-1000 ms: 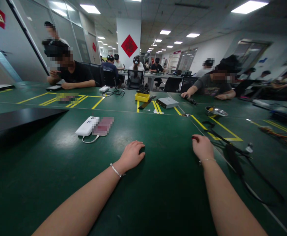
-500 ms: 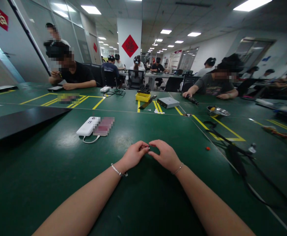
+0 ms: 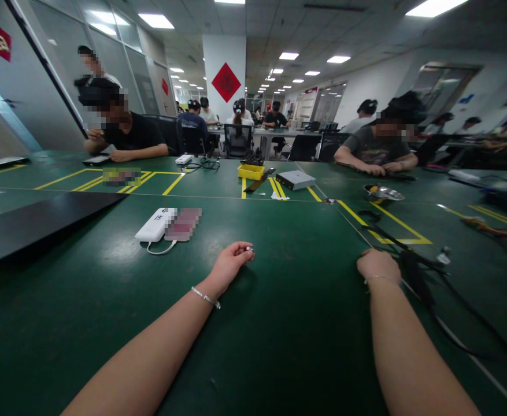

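Just right of the table's middle, my left hand (image 3: 232,261) pinches a small silvery-white piece (image 3: 249,248) between thumb and fingertips. It is too small to name its kind. My right hand (image 3: 378,266) rests low over the green table (image 3: 296,323) farther right, its fingers curled under and mostly hidden. Whatever those fingers close on cannot be seen. Black straps with a cable (image 3: 415,277) lie close to the right of that hand.
To the left are a white power bank (image 3: 155,224) with a short cable and a dark panel (image 3: 40,225). Farther back stand a yellow tray (image 3: 251,172), a grey box (image 3: 295,179) and a metal dish (image 3: 384,193). Two people sit across the table.
My right hand has left my left hand and moved right, onto the spot where a small red thing lay, now out of sight. My left hand keeps its pinch, shifted slightly left.
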The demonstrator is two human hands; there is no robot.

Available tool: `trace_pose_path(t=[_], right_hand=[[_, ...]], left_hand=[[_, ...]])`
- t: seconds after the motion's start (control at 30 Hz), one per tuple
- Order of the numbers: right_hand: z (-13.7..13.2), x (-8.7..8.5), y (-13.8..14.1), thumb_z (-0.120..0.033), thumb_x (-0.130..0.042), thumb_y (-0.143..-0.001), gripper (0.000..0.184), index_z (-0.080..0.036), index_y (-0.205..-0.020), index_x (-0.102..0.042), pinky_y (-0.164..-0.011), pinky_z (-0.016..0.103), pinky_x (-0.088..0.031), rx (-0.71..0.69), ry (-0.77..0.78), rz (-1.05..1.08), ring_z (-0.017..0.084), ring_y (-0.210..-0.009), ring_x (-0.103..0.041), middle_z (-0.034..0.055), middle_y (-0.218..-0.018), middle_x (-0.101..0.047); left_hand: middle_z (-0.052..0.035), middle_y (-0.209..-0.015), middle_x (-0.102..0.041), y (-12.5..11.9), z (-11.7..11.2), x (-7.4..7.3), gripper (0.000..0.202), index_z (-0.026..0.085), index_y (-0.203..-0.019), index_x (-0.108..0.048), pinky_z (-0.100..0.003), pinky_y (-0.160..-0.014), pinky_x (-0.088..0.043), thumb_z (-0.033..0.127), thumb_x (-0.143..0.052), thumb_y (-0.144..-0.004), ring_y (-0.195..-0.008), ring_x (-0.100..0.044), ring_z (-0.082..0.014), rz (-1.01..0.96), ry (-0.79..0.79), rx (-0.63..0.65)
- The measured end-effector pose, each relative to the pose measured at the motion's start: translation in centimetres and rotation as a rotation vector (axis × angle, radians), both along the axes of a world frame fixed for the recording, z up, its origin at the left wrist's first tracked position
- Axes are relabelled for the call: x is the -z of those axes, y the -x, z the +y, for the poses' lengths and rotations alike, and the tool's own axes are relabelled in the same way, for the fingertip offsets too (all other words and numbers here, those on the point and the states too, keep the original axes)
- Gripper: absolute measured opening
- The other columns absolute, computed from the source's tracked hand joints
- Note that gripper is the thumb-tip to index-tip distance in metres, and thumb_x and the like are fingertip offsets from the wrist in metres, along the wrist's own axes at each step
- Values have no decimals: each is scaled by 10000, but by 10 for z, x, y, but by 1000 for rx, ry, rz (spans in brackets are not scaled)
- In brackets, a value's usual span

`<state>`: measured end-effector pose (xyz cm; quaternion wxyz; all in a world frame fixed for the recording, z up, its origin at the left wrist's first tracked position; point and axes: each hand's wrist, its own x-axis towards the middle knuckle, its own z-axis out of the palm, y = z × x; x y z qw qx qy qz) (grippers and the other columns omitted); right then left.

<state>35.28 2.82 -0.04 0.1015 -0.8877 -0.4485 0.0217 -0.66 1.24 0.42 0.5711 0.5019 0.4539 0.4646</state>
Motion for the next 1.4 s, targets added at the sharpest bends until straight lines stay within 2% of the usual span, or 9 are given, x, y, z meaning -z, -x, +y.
trace_pose_path(t=[0.17, 0.33, 0.47, 0.57, 0.8, 0.93, 1.07, 1.27, 1.4], right_hand=[[9, -3, 19, -230, -493, -657, 260, -187, -874, -630, -674, 388, -435, -51, -99, 152, 265, -793, -579, 130, -877, -630], [9, -11, 82, -268, -548, -635, 228, -166, -832, -603, -676, 280, -438, -366, -365, 615, 164, -732, -582, 54, -791, -637], [-5, -22, 130, -264, -581, -626, 184, -167, -781, -600, -685, 283, -430, -615, -286, 880, 138, -706, -570, 31, -758, -631], [-16, -30, 149, -241, -610, -618, 173, -164, -771, -586, -652, 280, -429, -713, -158, 1049, 118, -654, -553, 16, -715, -615], [-23, -26, 171, -326, -628, -635, 202, -160, -708, -539, -560, 253, -407, -665, -149, 1304, 88, -553, -509, -12, -626, -558], [-25, -19, 183, -361, -647, -617, 235, -158, -690, -556, -572, 253, -408, -619, -111, 1459, 86, -562, -508, -6, -635, -561], [-27, -14, 190, -301, -698, -563, 222, -154, -685, -585, -650, 270, -423, -587, -111, 1624, 93, -614, -525, -5, -660, -573], [-26, -12, 189, -194, -726, -517, 232, -159, -718, -617, -735, 280, -412, -613, -126, 1720, 98, -677, -546, 1, -720, -601], [-25, -13, 187, -240, -698, -579, 217, -159, -761, -612, -682, 260, -415, -607, -127, 1724, 83, -637, -533, 13, -757, -611]], left_hand=[[-20, -723, -605, -2, -1, 1, 217, 125, -878, -546, -235, -659, -432, 178, -596, -674, -682, -561, -101, -23, -33, -2], [-24, -758, -623, -2, 2, 7, 202, 136, -836, -532, -257, -723, -445, 137, -610, -650, -720, -583, -103, -69, -51, 8], [-28, -771, -632, -3, 2, 8, 197, 139, -803, -523, -280, -745, -450, 138, -625, -634, -740, -592, -114, -54, -71, 12], [-33, -785, -636, -4, 1, 8, 202, 138, -808, -527, -287, -741, -450, 156, -629, -634, -738, -590, -118, -11, -87, 35], [-30, -780, -618, -5, -1, 6, 211, 135, -874, -550, -255, -695, -446, 211, -593, -682, -711, -564, -111, 124, -177, 93], [-23, -714, -607, -5, -4, 3, 191, 139, -856, -562, -247, -649, -447, 289, -524, -744, -669, -554, -116, 185, -220, 101], [-13, -674, -596, -6, -4, 2, 209, 142, -788, -568, -250, -642, -444, 331, -481, -768, -645, -547, -117, 197, -236, 111], [-13, -743, -598, -5, -1, 8, 187, 147, -862, -545, -254, -668, -437, 248, -561, -705, -690, -549, -117, 177, -249, 55], [0, -723, -577, -5, 0, 8, 175, 149, -832, -538, -239, -649, -430, 177, -584, -666, -666, -531, -104, 216, -248, 30]])
